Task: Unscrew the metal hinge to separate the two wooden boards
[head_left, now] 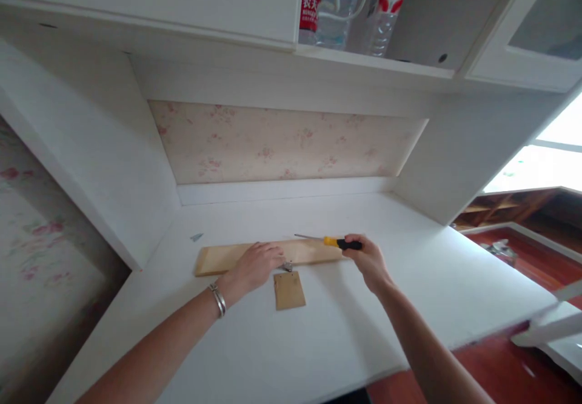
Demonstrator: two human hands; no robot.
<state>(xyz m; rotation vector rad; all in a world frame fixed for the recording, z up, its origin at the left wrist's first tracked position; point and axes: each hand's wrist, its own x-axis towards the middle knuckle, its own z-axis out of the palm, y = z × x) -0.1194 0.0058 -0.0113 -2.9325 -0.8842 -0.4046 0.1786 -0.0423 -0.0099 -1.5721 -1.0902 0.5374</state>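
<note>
A yellow-and-black screwdriver [334, 242] is gripped by its handle in my right hand [369, 261], its shaft pointing left above a long, pale wooden board [213, 259]. Across that board lies my left hand [257, 264], its fingers bent down together. At those fingertips, on the board's near edge, is a small metal piece [287, 266] that looks like a hinge; the fingers hide part of it. Just in front of the metal piece, a small square wooden plate [289, 290] with little holes along its top edge lies flat.
Everything lies on a white desktop [218, 343]. A small grey packet [196, 237] sits behind the board's left end. Overhead, an open cabinet shelf [373, 63] holds plastic bottles [386, 10] and a clear jug [339, 19]. White side panels [91, 149] stand left and right.
</note>
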